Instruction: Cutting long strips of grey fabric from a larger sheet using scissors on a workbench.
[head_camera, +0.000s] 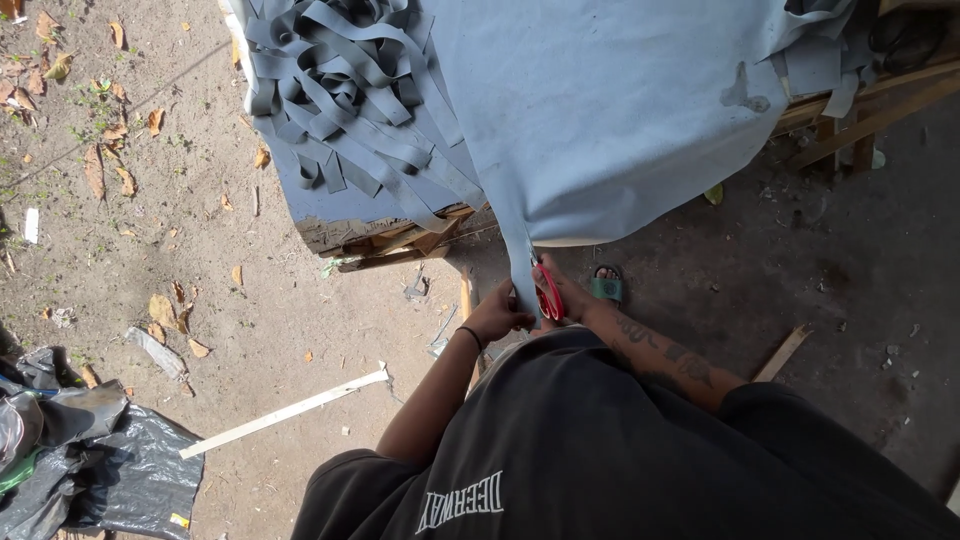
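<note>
With the right hand (562, 290) closed around red-handled scissors (549, 292) and the left hand (497, 315) pinching the strip's free end, the grey-blue sheet (600, 110) draped off the worktop (385, 235) probably cuts straightest if held taut.

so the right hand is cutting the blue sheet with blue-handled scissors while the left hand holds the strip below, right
Not quite: the scissors have red handles, not blue. The head view shows the right hand working them at the hanging edge of the blue sheet, while the left hand grips the strip below.
</note>
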